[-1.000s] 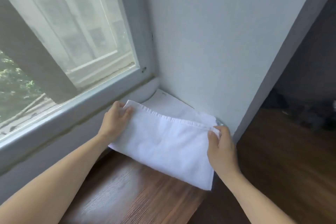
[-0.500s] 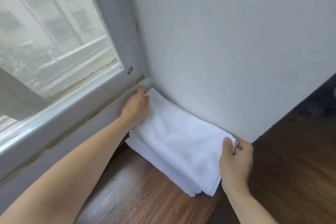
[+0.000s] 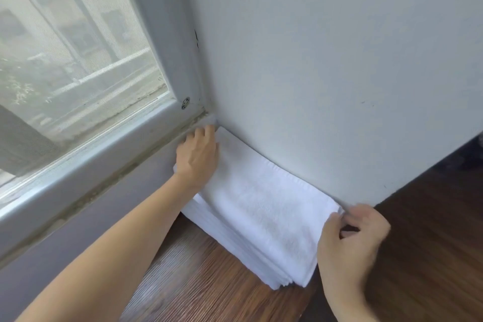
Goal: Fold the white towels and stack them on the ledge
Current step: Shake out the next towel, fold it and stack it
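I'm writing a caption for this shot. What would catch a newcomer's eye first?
First, the stack of folded white towels, tucked in the corner against the pale grey wall on the dark wood-grain ledge. Next, the two bare hands: the left hand rests on the stack's far end, the right hand is at its near corner. The large screened window fills the upper left.

1. No text, label, brand, number or sign can be read anywhere in the head view.
2. The stack of white towels (image 3: pixel 261 206) shows plain cloth with no tag or print facing the camera.
3. The wall (image 3: pixel 326 60) just behind the stack bears only small dark scuffs, not letters.
4. The window frame (image 3: pixel 167 42), left of the stack, carries a small round fitting with no legible marking.
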A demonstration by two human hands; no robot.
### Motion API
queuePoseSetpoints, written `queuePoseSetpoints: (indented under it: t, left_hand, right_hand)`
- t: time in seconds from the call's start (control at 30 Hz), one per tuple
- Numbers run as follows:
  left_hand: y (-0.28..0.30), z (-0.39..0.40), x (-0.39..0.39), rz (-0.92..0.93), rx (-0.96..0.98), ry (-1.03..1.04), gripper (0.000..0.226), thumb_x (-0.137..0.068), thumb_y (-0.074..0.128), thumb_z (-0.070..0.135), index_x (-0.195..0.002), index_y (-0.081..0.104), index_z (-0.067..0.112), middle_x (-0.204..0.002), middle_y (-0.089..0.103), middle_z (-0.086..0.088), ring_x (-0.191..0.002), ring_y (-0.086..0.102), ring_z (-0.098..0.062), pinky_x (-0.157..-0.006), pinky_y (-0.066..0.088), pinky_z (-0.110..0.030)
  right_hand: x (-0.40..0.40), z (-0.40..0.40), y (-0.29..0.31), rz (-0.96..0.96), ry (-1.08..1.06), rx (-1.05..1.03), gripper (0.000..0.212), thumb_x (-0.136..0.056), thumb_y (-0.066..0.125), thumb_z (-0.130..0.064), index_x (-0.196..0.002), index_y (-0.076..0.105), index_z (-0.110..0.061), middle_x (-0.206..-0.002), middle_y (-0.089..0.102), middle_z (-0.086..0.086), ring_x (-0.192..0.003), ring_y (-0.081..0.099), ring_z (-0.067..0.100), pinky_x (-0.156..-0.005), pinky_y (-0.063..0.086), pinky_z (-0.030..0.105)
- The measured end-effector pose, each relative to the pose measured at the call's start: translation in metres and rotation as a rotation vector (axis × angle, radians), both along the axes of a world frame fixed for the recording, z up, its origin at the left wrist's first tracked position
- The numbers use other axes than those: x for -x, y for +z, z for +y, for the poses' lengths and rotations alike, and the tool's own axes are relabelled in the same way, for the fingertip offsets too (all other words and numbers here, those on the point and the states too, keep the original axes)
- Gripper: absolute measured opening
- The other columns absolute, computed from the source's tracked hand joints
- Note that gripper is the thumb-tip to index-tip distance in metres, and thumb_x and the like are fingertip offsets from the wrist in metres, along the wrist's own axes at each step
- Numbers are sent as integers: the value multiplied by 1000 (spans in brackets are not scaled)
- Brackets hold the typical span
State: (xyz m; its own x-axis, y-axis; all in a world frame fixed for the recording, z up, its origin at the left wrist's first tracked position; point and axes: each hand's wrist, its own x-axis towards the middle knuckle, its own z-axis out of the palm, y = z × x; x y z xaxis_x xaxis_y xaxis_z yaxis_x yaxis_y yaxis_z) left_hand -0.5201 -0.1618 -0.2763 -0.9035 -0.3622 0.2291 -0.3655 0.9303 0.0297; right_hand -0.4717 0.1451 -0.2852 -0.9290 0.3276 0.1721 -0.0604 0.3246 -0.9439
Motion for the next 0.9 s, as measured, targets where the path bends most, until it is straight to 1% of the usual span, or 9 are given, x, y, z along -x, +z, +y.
queuePoseSetpoints:
  t: [0.07, 0.13, 0.2, 0.27, 0.33, 0.43, 0.57, 0.67, 0.9]
  left_hand:
    - [2, 11, -10, 108, 58, -179, 27, -98, 48, 29, -108, 62, 7, -98, 65, -11, -88, 63, -37, -74, 51, -45]
    - [2, 32, -21, 75, -107, -299, 48, -93, 41, 49, -115, 64, 13, -111, 66, -5, -105, 62, -33, -91, 47, -44]
    - [-1, 50, -27, -90, -290, -225, 74, -84, 34, 70, -135, 53, 20, -137, 55, 0, -130, 49, -27, -108, 34, -42]
    - [-11, 54, -27, -216, -291, -150, 94, -76, 24, 83, -149, 37, 25, -157, 34, -1, -146, 28, -28, -118, 20, -42]
    - [-20, 50, -27, -290, -279, -106, 102, -75, 19, 89, -159, 18, 32, -168, 9, -7, -155, 6, -34, -124, 7, -48]
    - [-31, 47, -28, -319, -277, -69, 105, -74, 19, 94, -161, 4, 37, -170, -7, -10, -156, -8, -36, -125, -2, -53]
    - [-26, 48, -26, -355, -272, -77, 107, -73, 18, 94, -162, -1, 36, -171, -10, -10, -156, -9, -36, -125, -3, -53]
    - [-17, 45, -25, -346, -250, -64, 112, -73, 21, 95, -162, -1, 31, -170, -7, -6, -156, -8, -37, -125, -3, -55]
    - [-32, 43, -35, -325, -246, 1, 109, -76, 16, 93, -163, -2, 29, -172, -4, -4, -156, -5, -35, -125, -4, -54]
  right_hand:
    - [-6, 2, 9, 300, 122, -232, 26, -89, 59, -7, -113, 57, 3, -114, 58, 15, -104, 58, 29, -89, 47, 37]
    - [1, -5, 16, 465, 488, -420, 22, -93, 55, -13, -108, 67, -3, -113, 63, 7, -110, 58, 21, -96, 49, 39]
    - [19, -18, 15, 366, 837, -683, 37, -98, 50, -33, -126, 63, -13, -132, 60, 3, -126, 52, 18, -106, 46, 44]
    - [35, -30, 6, 189, 1008, -984, 64, -98, 40, -54, -152, 41, -21, -161, 35, 6, -150, 28, 24, -124, 23, 49]
    - [44, -33, -7, 131, 1076, -1135, 78, -97, 29, -65, -163, 19, -23, -171, 11, 7, -158, 3, 25, -128, 0, 46]
    - [46, -28, -22, 144, 1094, -1223, 84, -98, 20, -68, -165, 6, -20, -172, -2, 11, -159, -12, 25, -127, -2, 47]
    - [46, -33, -12, 125, 1114, -1261, 86, -98, 16, -69, -165, 5, -17, -172, -2, 12, -159, -10, 26, -127, -1, 46]
    - [48, -41, 4, 175, 1115, -1175, 86, -97, 23, -68, -163, 17, -13, -171, 9, 13, -159, 3, 26, -129, 3, 40]
    - [46, -50, -14, 128, 1157, -1205, 95, -95, 19, -72, -164, 0, -8, -173, -6, 9, -158, -13, 20, -128, -4, 42]
